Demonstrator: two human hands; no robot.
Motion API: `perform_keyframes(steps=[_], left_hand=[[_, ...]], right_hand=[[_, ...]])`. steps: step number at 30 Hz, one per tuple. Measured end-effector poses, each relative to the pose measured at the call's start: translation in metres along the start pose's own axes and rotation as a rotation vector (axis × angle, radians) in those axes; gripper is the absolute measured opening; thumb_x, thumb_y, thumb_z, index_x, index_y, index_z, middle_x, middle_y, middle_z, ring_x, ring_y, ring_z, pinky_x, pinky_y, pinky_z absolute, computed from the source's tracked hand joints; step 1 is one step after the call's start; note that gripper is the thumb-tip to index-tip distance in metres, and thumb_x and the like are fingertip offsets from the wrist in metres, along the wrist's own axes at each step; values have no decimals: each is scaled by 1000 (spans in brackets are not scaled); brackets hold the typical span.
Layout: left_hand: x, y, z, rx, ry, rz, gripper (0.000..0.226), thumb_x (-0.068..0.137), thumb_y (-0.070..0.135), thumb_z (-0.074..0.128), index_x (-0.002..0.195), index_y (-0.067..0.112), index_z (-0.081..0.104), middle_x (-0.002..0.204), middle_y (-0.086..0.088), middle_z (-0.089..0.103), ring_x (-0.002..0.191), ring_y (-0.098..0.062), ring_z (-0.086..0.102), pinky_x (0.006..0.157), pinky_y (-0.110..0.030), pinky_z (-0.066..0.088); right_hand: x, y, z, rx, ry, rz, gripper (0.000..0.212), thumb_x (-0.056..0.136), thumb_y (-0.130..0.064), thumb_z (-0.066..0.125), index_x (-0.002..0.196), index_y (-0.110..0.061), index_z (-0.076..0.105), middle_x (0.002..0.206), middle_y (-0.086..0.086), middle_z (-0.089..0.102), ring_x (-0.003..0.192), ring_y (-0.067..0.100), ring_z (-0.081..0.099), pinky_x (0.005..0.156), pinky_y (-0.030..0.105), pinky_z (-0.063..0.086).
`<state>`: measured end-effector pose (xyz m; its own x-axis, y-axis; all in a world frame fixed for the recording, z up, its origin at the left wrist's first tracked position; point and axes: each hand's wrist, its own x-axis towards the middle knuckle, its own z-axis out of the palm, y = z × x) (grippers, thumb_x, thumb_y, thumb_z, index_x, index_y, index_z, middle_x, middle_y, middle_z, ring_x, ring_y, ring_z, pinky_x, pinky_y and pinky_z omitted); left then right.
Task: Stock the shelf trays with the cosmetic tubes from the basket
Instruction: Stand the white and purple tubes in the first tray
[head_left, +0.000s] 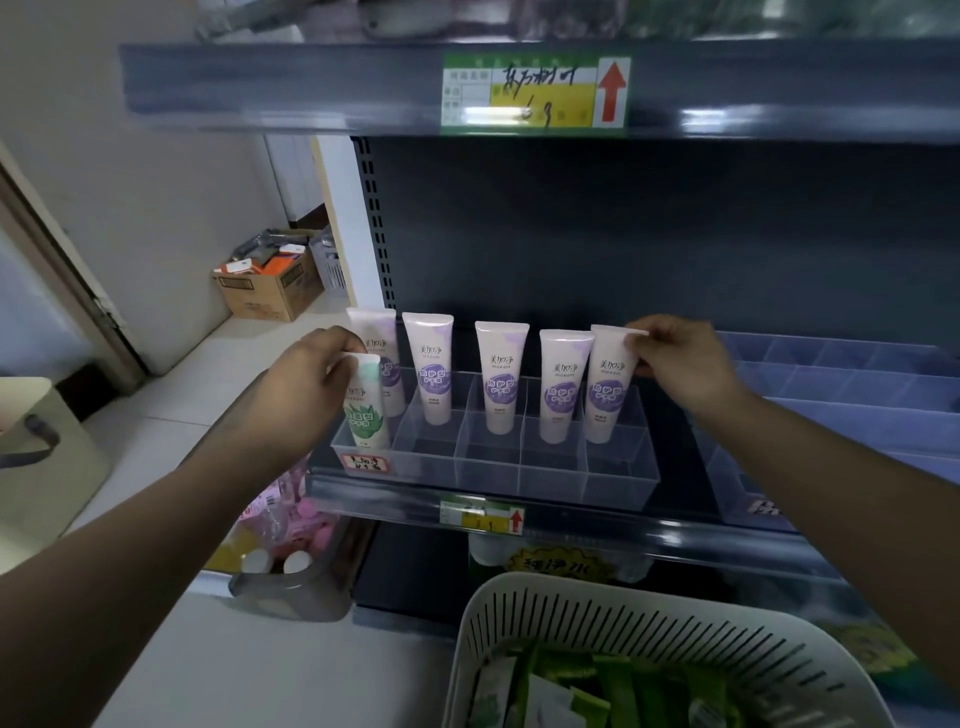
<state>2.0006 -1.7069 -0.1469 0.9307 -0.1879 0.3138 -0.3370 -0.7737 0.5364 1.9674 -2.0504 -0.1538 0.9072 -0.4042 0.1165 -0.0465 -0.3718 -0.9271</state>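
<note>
A clear divided tray sits on the dark shelf. Several purple-labelled white tubes stand upright in its back row. My left hand grips the top of a green-labelled tube standing in the tray's front left compartment, just ahead of a purple tube. At the tray's right end my right hand pinches the crimped top of another purple tube. The white slotted basket at the bottom holds several green tubes.
More clear blue-tinted divider trays lie to the right on the same shelf. A grey bin of pink packs stands below left. A cardboard box sits on the floor by the wall. The upper shelf edge overhangs.
</note>
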Motion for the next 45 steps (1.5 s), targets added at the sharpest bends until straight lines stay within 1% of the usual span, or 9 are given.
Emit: perform_keyframes(steps=[9,14,17,21,24,30,33,38,45], left_hand=[[-4,4,6,-45,46,-14,20,94,7,45,108,15,56,110,-5,56,86,-23,55,69,-28,38],[-7,7,6,18,44,3,27,91,2,46,115,10,57,116,-10,56,95,-20,49,77,-28,38],[-7,6,4,111,47,43,32,88,0,48,117,10,58,120,-13,55,109,-28,48,87,-35,39],[-11,10,4,353,42,158,41,82,4,57,123,6,55,129,-17,52,127,-34,40,107,-47,34],[-16,22,7,471,35,236,46,78,7,64,123,6,55,133,-18,51,133,-37,35,109,-55,29],[-40,57,20,471,-20,301,57,86,21,58,140,14,40,150,-8,32,144,-26,17,118,-46,12],[-56,72,29,448,-43,296,61,86,28,58,142,16,36,153,-8,28,145,-26,14,118,-44,9],[-84,94,43,453,-118,237,71,90,40,50,149,21,16,158,-3,9,146,-21,0,120,-41,-1],[-128,115,66,425,-186,251,75,90,44,49,149,18,11,158,-6,8,147,-23,-2,120,-45,4]], right_hand=[[-2,2,2,-75,7,-41,26,88,-10,54,75,-30,64,94,3,69,93,24,66,90,50,52],[-9,-2,1,-153,6,-96,25,89,-5,52,106,-19,63,109,5,65,104,22,61,91,35,49],[-13,-8,-2,-216,19,-117,37,89,-6,53,125,-13,54,127,7,57,112,20,56,91,28,45],[-26,-15,-6,-387,24,-251,44,88,-2,52,130,-12,51,137,7,44,122,20,47,96,19,34],[-37,-14,-8,-480,-10,-356,45,85,0,54,129,-12,53,139,6,44,128,23,42,109,27,31],[-69,-12,-16,-668,-148,-417,54,88,-14,57,140,-18,41,153,1,28,142,21,23,117,40,21],[-86,-13,-22,-775,-199,-426,61,90,-21,54,145,-22,30,157,-2,15,145,18,11,119,39,14],[-118,-10,-32,-857,-240,-415,65,91,-30,50,148,-28,18,158,-8,2,146,16,0,119,39,6],[-161,9,-44,-862,-300,-405,70,91,-31,51,149,-29,11,159,-7,-1,146,16,-4,117,37,6]])
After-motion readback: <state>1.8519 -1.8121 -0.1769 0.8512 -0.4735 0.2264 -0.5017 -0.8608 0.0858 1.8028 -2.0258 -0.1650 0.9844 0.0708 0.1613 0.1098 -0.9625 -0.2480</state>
